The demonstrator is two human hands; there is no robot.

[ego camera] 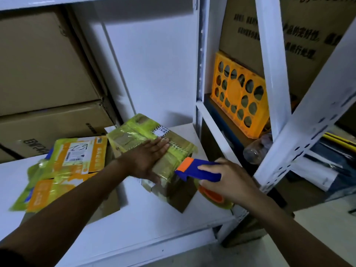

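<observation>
Far left, large plain brown cardboard cartons point(42, 74) are stacked at the back of the white shelf point(154, 218). In front of them lies a flat cardboard parcel point(77, 158), wrapped in orange print and yellow-green tape and carrying a white shipping label. It looks already sealed.

The left hand point(148, 160) lies flat and open, fingers straight, pressing on top of a small brown cardboard box banded with yellow-green tape point(133, 135). This box sits near the shelf's right front corner, just beside the flat parcel. Several tape strips already cross its top and run down its near side.

The right hand point(229, 182) has its fingers curled around a blue and orange plastic tape dispenser point(204, 169), whose orange nose meets the box's near top edge. The taping seems well advanced. What is probably left is to finish this strip, cut it and smooth it down.

To the right, an orange plastic crate with round holes point(240, 93) and a clear plastic bottle point(256, 149) rest inside the white metal rack point(269, 64).
</observation>
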